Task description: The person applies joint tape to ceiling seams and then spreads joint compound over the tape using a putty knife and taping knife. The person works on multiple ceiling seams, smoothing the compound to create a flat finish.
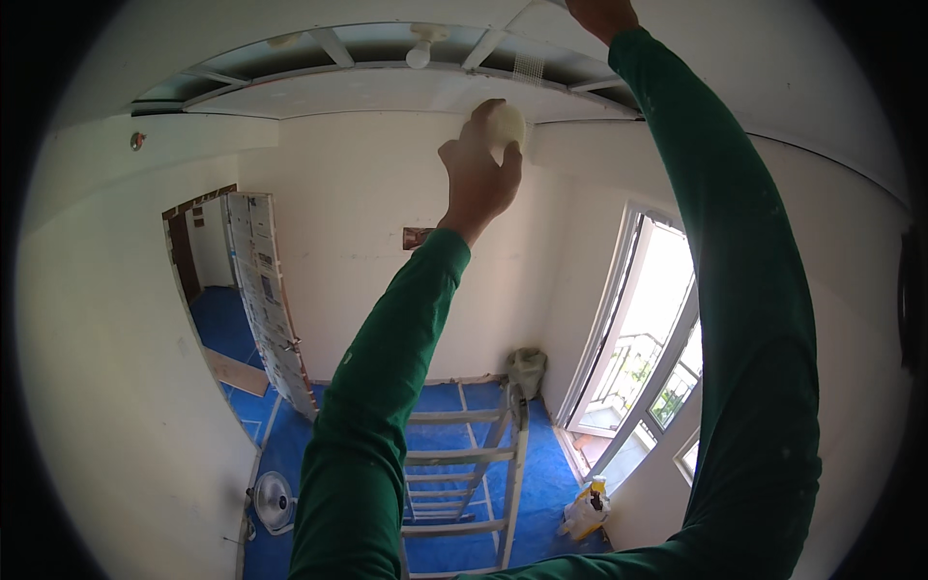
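Both green-sleeved arms are raised toward the ceiling. My left hand (478,164) grips a round, pale object (509,128), probably a roll of tape, just below the white ceiling panel (358,95). A pale mesh strip (528,68) hangs at a frame member above it. Higher up at the right, my right hand (601,14) reaches to the top edge of the view; its fingers are mostly out of frame. A white bulb fitting (419,53) sits in the recessed strip of metal framing to the left.
Below me stands an aluminium ladder (454,454) on blue floor sheeting (261,512). A fan (274,502) lies left. A covered door (256,280) stands open beside a doorway. At right are an open balcony door (619,377), a bag (527,372) and a white-yellow sack (585,512).
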Demonstrator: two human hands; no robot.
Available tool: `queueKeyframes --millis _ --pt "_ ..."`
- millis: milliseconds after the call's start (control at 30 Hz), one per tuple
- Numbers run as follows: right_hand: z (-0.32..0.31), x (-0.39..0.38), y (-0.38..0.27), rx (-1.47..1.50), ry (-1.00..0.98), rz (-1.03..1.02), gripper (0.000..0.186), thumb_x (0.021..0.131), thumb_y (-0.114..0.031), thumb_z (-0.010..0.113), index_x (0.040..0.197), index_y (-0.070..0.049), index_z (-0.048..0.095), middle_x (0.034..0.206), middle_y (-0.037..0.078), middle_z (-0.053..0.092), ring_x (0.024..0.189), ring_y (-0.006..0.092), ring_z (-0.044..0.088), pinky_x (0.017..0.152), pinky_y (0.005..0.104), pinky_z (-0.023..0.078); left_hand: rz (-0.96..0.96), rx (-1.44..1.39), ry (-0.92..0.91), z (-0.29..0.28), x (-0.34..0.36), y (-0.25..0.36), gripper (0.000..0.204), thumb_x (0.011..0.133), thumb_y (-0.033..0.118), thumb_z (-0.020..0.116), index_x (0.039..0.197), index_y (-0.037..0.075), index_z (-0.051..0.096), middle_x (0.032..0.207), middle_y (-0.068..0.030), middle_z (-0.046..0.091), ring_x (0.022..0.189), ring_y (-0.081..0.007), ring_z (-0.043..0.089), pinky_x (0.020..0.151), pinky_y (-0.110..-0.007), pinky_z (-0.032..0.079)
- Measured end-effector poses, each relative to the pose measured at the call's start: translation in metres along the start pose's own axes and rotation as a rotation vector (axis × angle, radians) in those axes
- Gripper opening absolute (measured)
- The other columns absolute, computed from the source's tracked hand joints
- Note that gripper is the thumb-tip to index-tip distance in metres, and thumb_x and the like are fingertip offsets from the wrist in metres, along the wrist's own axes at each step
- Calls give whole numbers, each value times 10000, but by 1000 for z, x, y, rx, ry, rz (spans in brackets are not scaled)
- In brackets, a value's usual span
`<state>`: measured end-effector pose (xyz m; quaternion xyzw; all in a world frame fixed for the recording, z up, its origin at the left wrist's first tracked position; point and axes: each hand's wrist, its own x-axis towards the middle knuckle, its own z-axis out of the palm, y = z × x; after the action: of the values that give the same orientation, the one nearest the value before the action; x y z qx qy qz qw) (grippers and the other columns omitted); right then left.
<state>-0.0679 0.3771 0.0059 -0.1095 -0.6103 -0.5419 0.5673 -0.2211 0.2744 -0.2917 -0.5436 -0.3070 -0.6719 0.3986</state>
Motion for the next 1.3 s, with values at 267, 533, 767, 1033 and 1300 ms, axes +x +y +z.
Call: queueKeyframes --millis 267,533,767,1033,1300 --pt "-1 -5 -3 34 15 15 247 987 -172 525 984 -43 736 1009 169 742 949 370 687 815 539 527 -354 72 -239 10 1 -14 342 1003 287 519 1307 209 656 1226 -65 717 1192 -312 633 994 -521 376" --pt "-11 -17 -22 -51 3 -21 214 937 -136 542 971 -55 737 948 164 735 922 343 701 791 511 554 -599 147 -311 38 39 -40 411 1038 375 529 1380 187 657 1390 -60 675 1325 -286 590 1107 -472 382" --pt "9 -51 -37 -71 -78 -199 207 917 -132 559 1044 -63 708 947 144 717 899 299 695 792 445 566 -550 -116 -243 51 65 -50 426 1033 285 562 1407 92 627 1427 -154 630 1357 -298 562 1124 -389 414" --pt "65 -36 -26 -203 -137 -191 188 923 -130 557 1011 -41 696 940 160 703 897 297 667 805 443 547 -506 -239 -287 36 76 -33 402 1033 168 559 1417 63 615 1415 -175 621 1308 -283 580 1109 -366 441" --pt "105 -15 -14 -53 -130 -10 222 981 -118 499 1043 -13 684 1060 203 704 1028 371 666 915 499 534 -405 -282 -463 1 79 -26 466 981 85 630 1444 101 581 1353 -178 633 1184 -265 618 997 -377 505"
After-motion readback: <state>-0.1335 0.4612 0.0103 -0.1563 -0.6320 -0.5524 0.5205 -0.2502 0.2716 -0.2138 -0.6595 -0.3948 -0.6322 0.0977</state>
